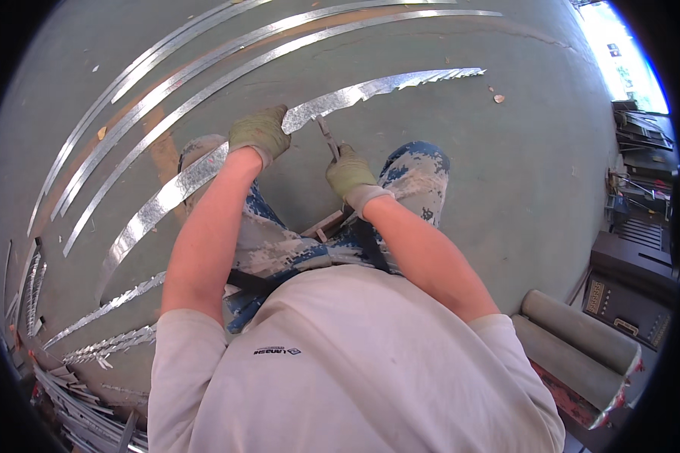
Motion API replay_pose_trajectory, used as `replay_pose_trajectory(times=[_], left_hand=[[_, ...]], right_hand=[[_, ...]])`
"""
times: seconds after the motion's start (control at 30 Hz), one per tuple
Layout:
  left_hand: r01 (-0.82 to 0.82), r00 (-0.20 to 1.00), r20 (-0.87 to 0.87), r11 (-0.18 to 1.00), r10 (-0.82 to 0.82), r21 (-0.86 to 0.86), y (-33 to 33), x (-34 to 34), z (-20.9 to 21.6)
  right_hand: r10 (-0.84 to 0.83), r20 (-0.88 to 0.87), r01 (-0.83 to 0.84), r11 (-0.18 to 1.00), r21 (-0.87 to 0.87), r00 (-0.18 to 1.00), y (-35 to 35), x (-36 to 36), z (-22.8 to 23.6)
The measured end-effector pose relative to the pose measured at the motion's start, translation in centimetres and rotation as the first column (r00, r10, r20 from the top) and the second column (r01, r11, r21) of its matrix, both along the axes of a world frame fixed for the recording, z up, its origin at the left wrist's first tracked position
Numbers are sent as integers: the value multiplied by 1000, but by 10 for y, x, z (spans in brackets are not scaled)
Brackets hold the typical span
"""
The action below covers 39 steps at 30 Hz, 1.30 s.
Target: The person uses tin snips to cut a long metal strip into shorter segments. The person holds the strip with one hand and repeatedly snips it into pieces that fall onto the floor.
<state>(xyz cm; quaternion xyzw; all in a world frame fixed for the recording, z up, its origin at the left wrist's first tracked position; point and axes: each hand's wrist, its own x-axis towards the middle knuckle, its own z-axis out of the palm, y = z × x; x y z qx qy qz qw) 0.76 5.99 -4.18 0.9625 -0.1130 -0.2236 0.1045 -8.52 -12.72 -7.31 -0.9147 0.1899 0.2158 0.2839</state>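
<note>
A long, shiny sheet-metal strip (340, 100) runs across in front of me, above my knees. Its near edge is cut into saw-like notches toward the right end and looks smooth further left. My left hand (261, 134), in a yellow-green work glove, is closed around the strip near its middle. In my right hand (350, 172), gloved the same way, is a metal hand tool that looks like pliers (327, 137). The tool's tip meets the near edge of the strip, just right of my left hand. Whether its jaws are closed on the metal is too small to tell.
Several long metal strips (261, 51) lie on the grey-green floor beyond the held one. Notched strips (107, 308) lie at the lower left, near a pile of metal lengths (91, 411). Two thick grey cylinders (574, 347) stand at my lower right, beside a dark panel (631, 306).
</note>
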Motion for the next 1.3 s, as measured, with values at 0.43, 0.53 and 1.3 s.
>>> replay_pose_trajectory(times=[0.43, 0.53, 1.3], left_hand=[[37, 999, 35, 999, -38, 31, -4, 0, 6], [42, 997, 69, 998, -45, 39, -7, -4, 13], [-76, 941, 334, 996, 56, 47, 53, -42, 35]], right_hand=[[10, -94, -18, 996, -83, 995, -1, 2, 37], [46, -95, -56, 993, -108, 994, -6, 4, 35], [109, 127, -115, 992, 47, 986, -59, 15, 38]])
